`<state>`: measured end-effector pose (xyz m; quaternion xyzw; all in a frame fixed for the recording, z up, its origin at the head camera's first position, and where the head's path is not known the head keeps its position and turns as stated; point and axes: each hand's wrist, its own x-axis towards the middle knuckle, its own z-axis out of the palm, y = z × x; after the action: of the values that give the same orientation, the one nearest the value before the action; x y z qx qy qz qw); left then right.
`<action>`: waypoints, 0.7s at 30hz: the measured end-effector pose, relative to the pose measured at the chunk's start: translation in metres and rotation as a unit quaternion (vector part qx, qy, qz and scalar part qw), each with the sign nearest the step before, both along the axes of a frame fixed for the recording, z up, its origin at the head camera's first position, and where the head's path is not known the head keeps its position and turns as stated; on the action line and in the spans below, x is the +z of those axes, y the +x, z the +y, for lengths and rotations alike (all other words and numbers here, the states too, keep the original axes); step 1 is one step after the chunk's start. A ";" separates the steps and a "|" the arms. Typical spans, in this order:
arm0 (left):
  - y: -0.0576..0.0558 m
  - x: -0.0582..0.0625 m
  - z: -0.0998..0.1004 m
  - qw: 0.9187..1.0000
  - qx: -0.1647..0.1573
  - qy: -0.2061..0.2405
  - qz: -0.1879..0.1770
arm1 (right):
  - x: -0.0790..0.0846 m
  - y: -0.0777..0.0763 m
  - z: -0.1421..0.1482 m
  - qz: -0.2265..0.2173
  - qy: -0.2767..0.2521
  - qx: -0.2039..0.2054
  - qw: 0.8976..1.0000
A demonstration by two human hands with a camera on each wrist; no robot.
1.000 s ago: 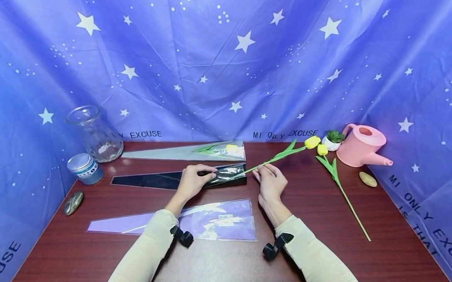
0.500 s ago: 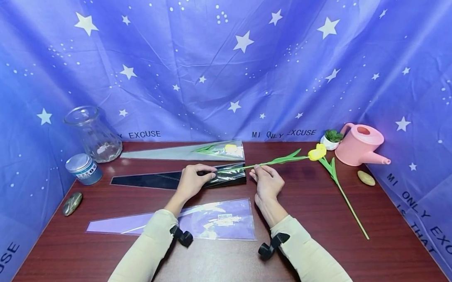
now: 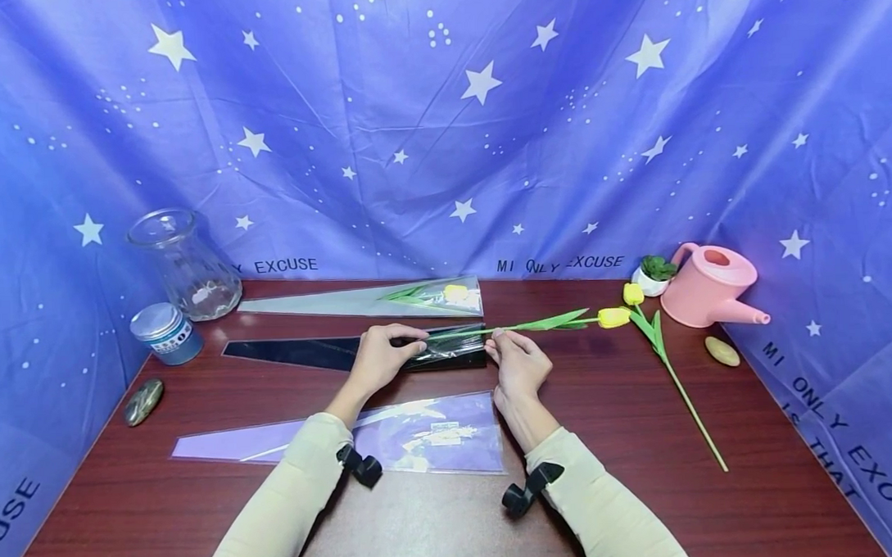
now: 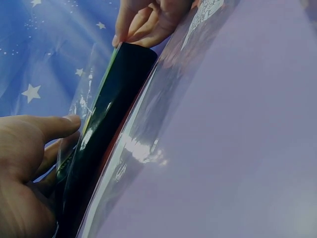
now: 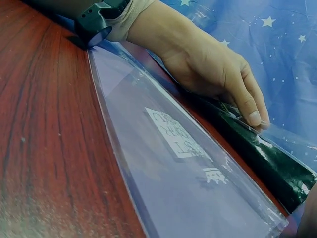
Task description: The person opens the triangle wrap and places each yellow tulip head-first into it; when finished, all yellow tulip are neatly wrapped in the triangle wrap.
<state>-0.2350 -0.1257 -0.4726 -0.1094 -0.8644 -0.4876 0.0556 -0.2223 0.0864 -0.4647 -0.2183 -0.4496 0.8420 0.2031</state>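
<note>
My left hand (image 3: pixel 381 359) pinches the clear front film of a black flower sleeve (image 3: pixel 286 352) near its middle; thumb and fingers show on the film in the left wrist view. With fingertips at the sleeve's wide mouth, my right hand (image 3: pixel 521 366) pinches the green stem of a yellow artificial tulip (image 3: pixel 551 321). The stem's lower part lies inside the sleeve, under the clear film, while leaves and bloom point right, outside it. Its stem end is hidden near my left thumb. In the right wrist view, the left hand (image 5: pixel 213 69) bends over the black sleeve (image 5: pixel 267 153).
A grey sleeve (image 3: pixel 314 307) holding a tulip lies behind; a purple sleeve (image 3: pixel 333 438) lies in front. Another yellow tulip (image 3: pixel 678 385), a pink watering can (image 3: pixel 712 290), a potted succulent (image 3: pixel 656 277) and stone (image 3: pixel 722 352) stand right. Left are a glass vase (image 3: pixel 198 271), jar (image 3: pixel 168 333) and stone (image 3: pixel 144 402).
My right hand has moved a little left with the tulip, whose bloom has dropped lower and whose stem reaches further into the black sleeve. My left hand has stayed in place.
</note>
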 end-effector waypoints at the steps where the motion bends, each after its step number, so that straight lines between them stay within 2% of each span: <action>1: 0.000 0.000 0.000 1.000 -0.001 0.000 -0.001 | 0.000 0.000 0.000 -0.001 0.000 0.000 1.000; 8: 0.001 0.001 0.001 1.000 0.005 -0.006 -0.003 | 0.000 0.003 0.003 0.013 0.010 0.004 1.000; 12: 0.000 0.001 0.002 1.000 0.010 -0.010 0.003 | 0.008 0.007 0.020 0.043 0.067 0.020 0.997; 18: -0.001 0.000 0.002 1.000 0.012 -0.014 -0.001 | 0.034 0.002 0.085 0.122 0.160 0.061 0.978; 21: -0.001 0.000 0.001 1.000 0.012 -0.013 -0.002 | 0.042 -0.001 0.126 0.123 0.213 0.107 0.963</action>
<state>-0.2362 -0.1245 -0.4729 -0.0986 -0.8722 -0.4756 0.0583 -0.2233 0.2125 -0.4223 -0.0151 -0.6109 0.7639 0.2075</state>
